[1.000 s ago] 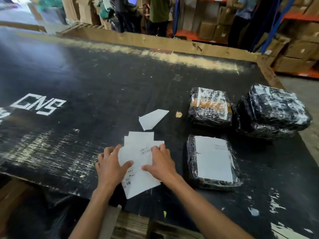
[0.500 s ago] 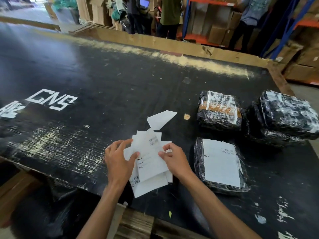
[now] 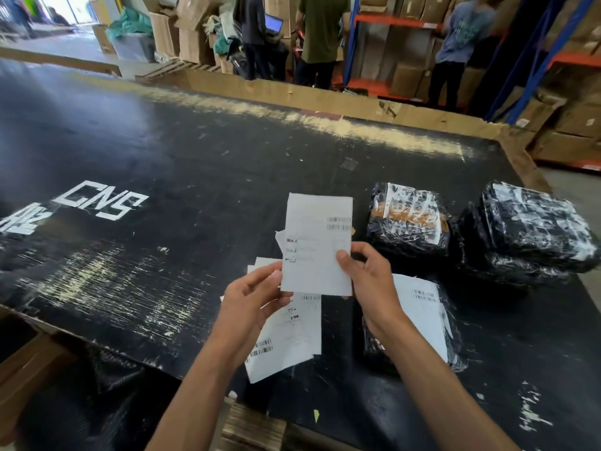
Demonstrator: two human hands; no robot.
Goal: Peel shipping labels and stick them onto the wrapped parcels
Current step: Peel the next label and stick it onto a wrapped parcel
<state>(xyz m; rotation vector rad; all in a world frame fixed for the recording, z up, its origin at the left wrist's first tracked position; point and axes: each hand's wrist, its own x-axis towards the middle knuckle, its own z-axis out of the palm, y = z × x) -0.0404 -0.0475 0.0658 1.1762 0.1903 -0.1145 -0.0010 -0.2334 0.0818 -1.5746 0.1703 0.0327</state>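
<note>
A single shipping label (image 3: 317, 245), printed with barcodes, is held upright above the black table (image 3: 162, 151), pinched on its two lower side edges. The left hand (image 3: 252, 301) closes thumb and fingers on the lower left edge; the right hand (image 3: 367, 281) grips the lower right edge, thumb on the printed face. Beneath the hands the remaining stack of labels (image 3: 286, 333) lies loose on the table. Just right of it sits a wrapped parcel that already carries a label (image 3: 422, 323). Beyond that are an unlabelled parcel with orange showing through the film (image 3: 408, 219) and, further right, two black parcels stacked (image 3: 533, 229).

The peel looks barely begun, if at all; I cannot tell whether the backing has separated. The risk is that the thin sheet tears or curls onto itself as the backing comes away, or that the adhesive catches on the crinkled film and sets crooked, wrinkling the barcodes.
</note>
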